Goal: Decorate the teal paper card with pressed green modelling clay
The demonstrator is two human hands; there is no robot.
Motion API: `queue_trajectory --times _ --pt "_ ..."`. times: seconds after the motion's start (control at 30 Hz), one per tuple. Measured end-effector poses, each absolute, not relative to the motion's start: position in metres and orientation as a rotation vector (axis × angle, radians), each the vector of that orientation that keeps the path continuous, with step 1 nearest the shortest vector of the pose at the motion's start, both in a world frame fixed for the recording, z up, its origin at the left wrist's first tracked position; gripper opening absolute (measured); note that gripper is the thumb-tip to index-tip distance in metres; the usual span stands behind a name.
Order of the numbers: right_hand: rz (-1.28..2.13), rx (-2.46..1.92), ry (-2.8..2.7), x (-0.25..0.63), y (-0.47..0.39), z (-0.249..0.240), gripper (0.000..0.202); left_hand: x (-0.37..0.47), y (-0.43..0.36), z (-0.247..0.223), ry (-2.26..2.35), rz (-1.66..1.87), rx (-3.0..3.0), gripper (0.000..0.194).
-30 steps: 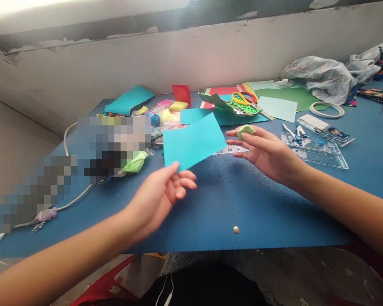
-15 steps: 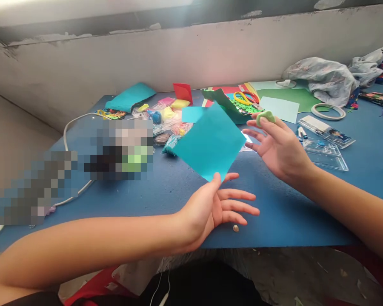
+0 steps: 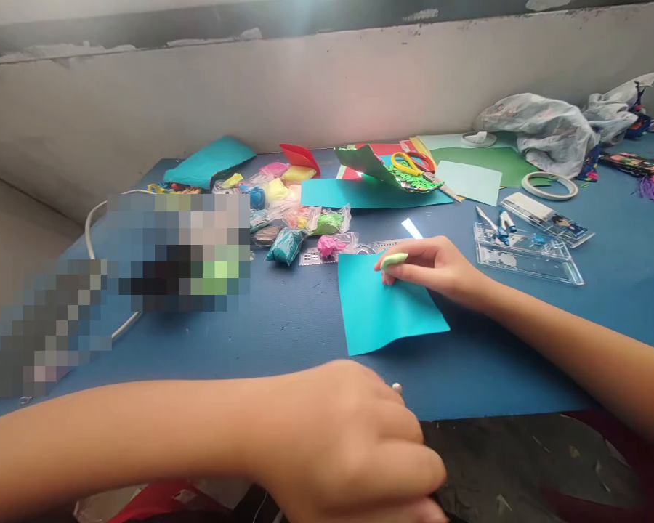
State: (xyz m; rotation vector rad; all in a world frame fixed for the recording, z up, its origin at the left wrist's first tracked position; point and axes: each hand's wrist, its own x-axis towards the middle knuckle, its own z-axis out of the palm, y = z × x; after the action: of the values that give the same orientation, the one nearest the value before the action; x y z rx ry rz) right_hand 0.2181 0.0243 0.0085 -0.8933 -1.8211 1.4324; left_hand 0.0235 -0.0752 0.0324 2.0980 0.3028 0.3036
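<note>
A turquoise paper square (image 3: 381, 312) lies on the blue table, its front edge curling up a little. Over its upper right part is my right hand (image 3: 433, 272), pinching a piece of light green clay (image 3: 394, 261) between thumb and fingers. My left hand (image 3: 354, 443) is at the table's front edge, back upward, with its fingers curled; whatever they may hold is hidden. Just beyond its knuckles sits a small pale bead-like object (image 3: 397, 388).
Bagged clay (image 3: 286, 245) lies behind the paper. Scissors (image 3: 411, 163) rest on green sequined material at the back. To the right are a clear plastic case (image 3: 528, 256) and a tape roll (image 3: 549, 186). A white cable (image 3: 90, 225) runs along the left.
The turquoise paper has left my left hand and lies on the table. My left hand has moved toward me and curled. My right hand has moved left over the paper with the green clay.
</note>
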Motion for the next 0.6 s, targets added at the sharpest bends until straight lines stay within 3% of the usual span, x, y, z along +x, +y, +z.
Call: queue_trajectory --times 0.13,0.2,0.33,0.5,0.6 --pt "1.349 -0.85 -2.016 0.217 0.022 0.007 0.016 -0.024 -0.05 0.032 0.288 0.48 3.007 0.022" --pt "1.268 -0.851 -2.081 0.216 0.022 0.004 0.017 -0.039 -0.036 0.021 0.39 0.499 3.13 0.035" --pt "0.92 -0.84 -2.274 0.216 0.025 0.001 0.018 -0.044 -0.026 -0.002 0.699 0.353 2.902 0.06" --pt "0.126 -0.855 -2.47 0.219 0.016 0.009 0.019 -0.036 -0.03 -0.006 0.832 0.38 2.547 0.052" --pt "-0.08 -0.708 -2.553 0.216 0.002 0.01 0.03 -0.037 -0.03 -0.006 0.867 0.461 2.373 0.043"
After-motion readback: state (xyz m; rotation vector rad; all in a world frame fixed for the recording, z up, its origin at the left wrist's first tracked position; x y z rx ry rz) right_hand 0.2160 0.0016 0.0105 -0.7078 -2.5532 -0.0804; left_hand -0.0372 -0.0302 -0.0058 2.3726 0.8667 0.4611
